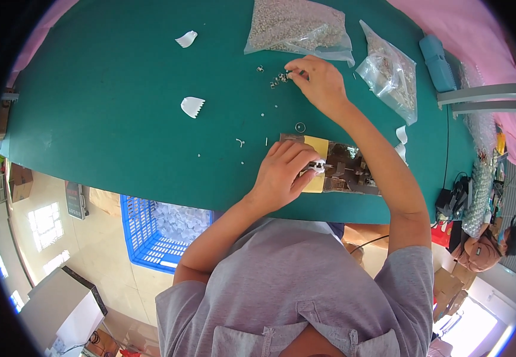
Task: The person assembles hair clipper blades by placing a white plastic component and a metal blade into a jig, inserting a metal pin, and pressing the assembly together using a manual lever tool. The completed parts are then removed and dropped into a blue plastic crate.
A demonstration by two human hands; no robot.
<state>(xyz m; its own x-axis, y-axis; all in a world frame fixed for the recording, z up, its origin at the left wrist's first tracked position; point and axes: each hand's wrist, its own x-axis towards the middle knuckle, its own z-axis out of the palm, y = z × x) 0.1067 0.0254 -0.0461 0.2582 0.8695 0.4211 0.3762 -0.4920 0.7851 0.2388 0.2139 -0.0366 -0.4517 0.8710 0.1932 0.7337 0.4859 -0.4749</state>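
My left hand (283, 174) is closed around a small white plastic part (316, 166) with dark gaps in it. It holds the part over a brown-taped strip (344, 168) with a yellow band (315, 147), near the table's front edge. Farther off, my right hand (317, 80) pinches at a little cluster of small metal pieces (279, 79) on the green table. Whether a piece is between its fingertips is too small to tell. Another small metal piece (260, 69) lies just left of that cluster. A thin ring (300, 127) rests between my two hands.
White toothed pieces (193, 107) lie at the left. Clear bags (298, 27) of small parts lie along the back, another bag (389, 74) at the right. A blue case (437, 62) stands beyond. Below the table, a blue basket (145, 235) holds white pieces. A person (485, 247) sits far right.
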